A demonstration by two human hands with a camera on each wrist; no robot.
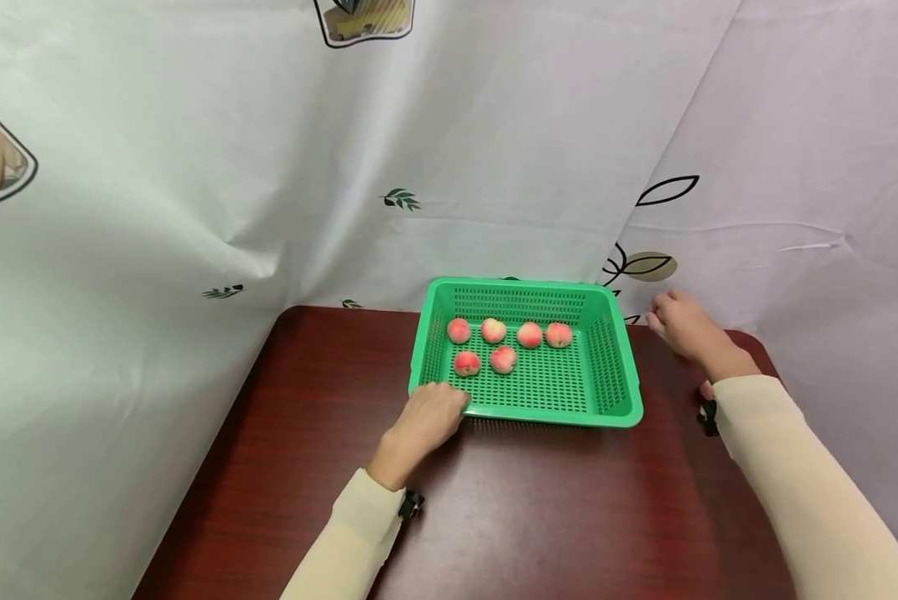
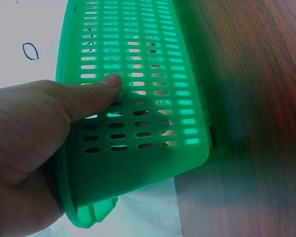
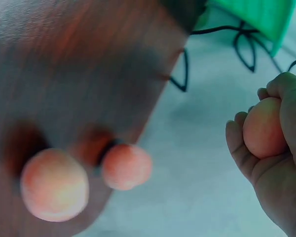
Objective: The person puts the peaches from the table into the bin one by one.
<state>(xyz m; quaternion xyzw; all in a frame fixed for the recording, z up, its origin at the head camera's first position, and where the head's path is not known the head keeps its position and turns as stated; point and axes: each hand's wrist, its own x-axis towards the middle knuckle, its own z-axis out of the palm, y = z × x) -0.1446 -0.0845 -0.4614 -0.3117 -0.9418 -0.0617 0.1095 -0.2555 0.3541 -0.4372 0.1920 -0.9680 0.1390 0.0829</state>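
A green perforated plastic basket (image 1: 554, 417) sits on the table with several pink-and-yellow peaches (image 1: 504, 360) inside. My left hand (image 1: 428, 417) grips its near rim toward the left corner. In the left wrist view, the thumb (image 2: 93, 96) lies on the outer wall while the fingers are hidden behind the rim. To the right of the basket, my right hand (image 1: 687, 332) is raised above the table. The right wrist view shows a peach (image 3: 264, 129) held in its curled fingers. Two loose peaches, one nearer (image 3: 54, 185) and one farther (image 3: 127, 167), lie on the table by the right wrist.
The dark red wooden table (image 1: 306, 417) has rounded back corners. A pale cloth (image 1: 494, 167) with printed leaves hangs behind it and along both sides, close to the basket's far wall. Black wrist straps (image 1: 411, 505) show at the sleeves.
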